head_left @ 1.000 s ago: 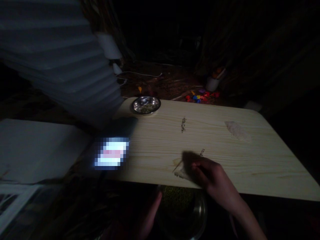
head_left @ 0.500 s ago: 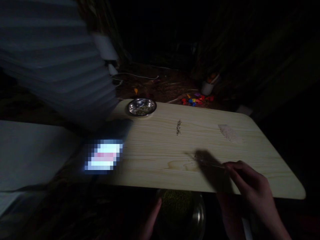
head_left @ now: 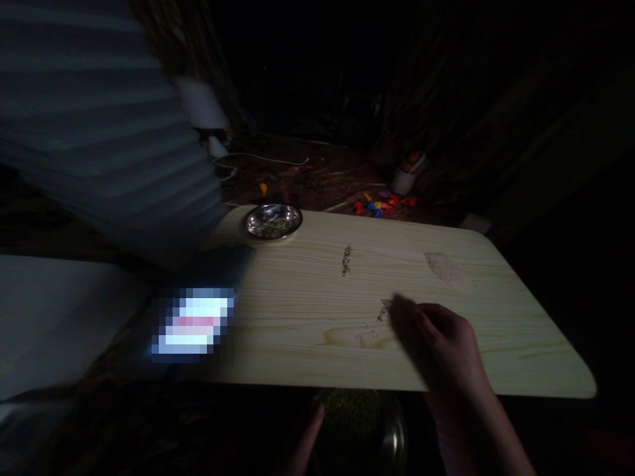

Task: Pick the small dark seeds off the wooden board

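My right hand (head_left: pixel 449 340) is low over the wooden-topped table (head_left: pixel 297 330), thumb and fingers pinched together. What they pinch is hidden by the hand and its dark shadow. Just left of the fingertips lies a small trail of dark bits (head_left: pixel 381 315). Below the table's near edge, a metal bowl (head_left: pixel 395 436) holds many small green grains (head_left: pixel 353 413). My left hand (head_left: pixel 308 437) grips its left side; the thumb shows at the rim and the other fingers are lost in darkness.
A shiny steel bowl (head_left: pixel 274 222) with some grains stands at the table's far left. A short line of dark bits (head_left: pixel 346 260) and a pale granular patch (head_left: pixel 448 271) lie on the top. A bright blurred screen (head_left: pixel 193 320) is at left. Colourful small items (head_left: pixel 381 206) lie beyond the table.
My right hand has moved left and slightly up, closer to the dark bits, and the thin thing at its fingertips is now hidden. My left hand stays at the bowl. The view has shifted slightly.
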A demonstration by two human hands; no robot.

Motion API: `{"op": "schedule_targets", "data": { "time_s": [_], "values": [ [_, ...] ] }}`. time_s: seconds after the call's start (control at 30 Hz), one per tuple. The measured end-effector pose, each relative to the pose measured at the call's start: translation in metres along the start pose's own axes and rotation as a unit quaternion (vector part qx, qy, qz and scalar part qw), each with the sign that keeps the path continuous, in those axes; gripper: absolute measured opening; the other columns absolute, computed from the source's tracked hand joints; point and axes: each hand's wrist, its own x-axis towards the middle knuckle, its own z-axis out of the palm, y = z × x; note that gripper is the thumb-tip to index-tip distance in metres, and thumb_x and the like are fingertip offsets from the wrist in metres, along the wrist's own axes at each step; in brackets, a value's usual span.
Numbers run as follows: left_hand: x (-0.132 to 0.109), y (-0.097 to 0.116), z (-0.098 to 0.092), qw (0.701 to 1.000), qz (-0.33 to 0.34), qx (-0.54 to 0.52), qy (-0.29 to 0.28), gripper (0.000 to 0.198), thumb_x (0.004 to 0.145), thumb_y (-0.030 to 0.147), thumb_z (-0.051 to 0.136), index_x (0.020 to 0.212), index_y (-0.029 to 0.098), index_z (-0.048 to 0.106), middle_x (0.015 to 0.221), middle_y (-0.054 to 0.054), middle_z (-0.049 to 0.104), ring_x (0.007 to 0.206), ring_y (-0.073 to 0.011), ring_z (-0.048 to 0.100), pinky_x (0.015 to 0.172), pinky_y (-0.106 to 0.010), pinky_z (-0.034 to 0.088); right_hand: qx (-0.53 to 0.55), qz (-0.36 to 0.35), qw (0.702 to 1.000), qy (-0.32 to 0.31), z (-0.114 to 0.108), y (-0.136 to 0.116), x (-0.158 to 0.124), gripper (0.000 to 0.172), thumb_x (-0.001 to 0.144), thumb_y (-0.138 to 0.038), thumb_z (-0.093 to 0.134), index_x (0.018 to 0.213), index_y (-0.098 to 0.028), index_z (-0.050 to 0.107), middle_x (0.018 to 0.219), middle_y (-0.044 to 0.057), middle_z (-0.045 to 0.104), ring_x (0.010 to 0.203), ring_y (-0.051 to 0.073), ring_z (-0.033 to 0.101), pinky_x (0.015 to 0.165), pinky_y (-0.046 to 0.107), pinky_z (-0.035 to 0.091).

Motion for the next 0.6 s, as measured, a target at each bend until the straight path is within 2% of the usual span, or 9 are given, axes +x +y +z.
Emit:
{"op": "schedule_targets", "data": {
  "time_s": [0.13, 0.27, 0.37, 0.43, 0.53, 0.6],
  "values": [
    [0.006, -0.006, -0.004, 1.0, 0.011, -0.022, -0.017, 0.041, 0.084, 0.031, 0.063, 0.12, 0.013, 0.066, 0.144, -0.007, 0.041, 0.136, -0.024, 0.039, 0.112, -0.034, 0.036, 0.018, -0.021, 0.999, -0.027, 0.008, -0.004, -0.007, 0.03, 0.086, -0.045, 0.06, 0.092, -0.018, 0.073, 0.094, 0.009, 0.077, 0.088, 0.025, 0.07, 0.077, 0.031, 0.051],
    [0.005, -0.007, -0.005, 0.999, 0.046, -0.013, -0.01, 0.045, 0.071, 0.039, 0.075, 0.11, 0.017, 0.072, 0.137, -0.006, 0.05, 0.135, -0.0255, 0.04, 0.117, -0.033, 0.028, 0.04, -0.02, 0.999, -0.02, 0.009, -0.002, -0.015, 0.032, 0.086, -0.045, 0.061, 0.093, -0.017, 0.074, 0.094, 0.01, 0.077, 0.086, 0.025, 0.071, 0.075, 0.03, 0.052],
    [0.004, -0.006, -0.005, 0.999, 0.043, -0.006, -0.012, 0.048, 0.064, 0.044, 0.078, 0.103, 0.017, 0.074, 0.134, -0.007, 0.052, 0.134, -0.0281, 0.041, 0.116, -0.034, 0.03, 0.059, -0.007, 0.998, 0.014, 0.008, 0.0, -0.022, 0.036, 0.087, -0.047, 0.061, 0.102, -0.017, 0.073, 0.095, 0.009, 0.077, 0.082, 0.024, 0.071, 0.069, 0.028, 0.052],
    [0.004, -0.004, -0.003, 0.999, 0.034, 0.005, -0.007, 0.05, 0.069, 0.047, 0.075, 0.109, 0.017, 0.072, 0.137, -0.006, 0.05, 0.136, -0.0269, 0.039, 0.117, -0.034, 0.027, 0.068, -0.001, 0.998, 0.017, 0.009, 0.0, -0.026, 0.037, 0.087, -0.047, 0.06, 0.106, -0.017, 0.072, 0.096, 0.009, 0.077, 0.081, 0.024, 0.071, 0.067, 0.028, 0.052],
    [0.002, 0.0, 0.001, 1.0, 0.02, 0.024, 0.004, 0.059, 0.078, 0.047, 0.068, 0.126, 0.014, 0.062, 0.145, -0.007, 0.042, 0.14, -0.0243, 0.031, 0.12, -0.035, 0.016, 0.067, -0.008, 0.998, -0.019, 0.012, -0.002, -0.03, 0.035, 0.088, -0.047, 0.06, 0.102, -0.017, 0.072, 0.097, 0.009, 0.077, 0.084, 0.024, 0.071, 0.071, 0.029, 0.053],
    [0.001, 0.004, 0.003, 1.0, 0.014, 0.028, 0.0, 0.058, 0.081, 0.044, 0.066, 0.129, 0.012, 0.059, 0.146, -0.009, 0.04, 0.14, -0.0246, 0.032, 0.12, -0.037, 0.018, 0.053, -0.015, 0.998, -0.037, 0.014, -0.002, -0.031, 0.034, 0.088, -0.047, 0.06, 0.096, -0.017, 0.073, 0.096, 0.01, 0.076, 0.087, 0.025, 0.071, 0.076, 0.031, 0.053]
  ]
}}
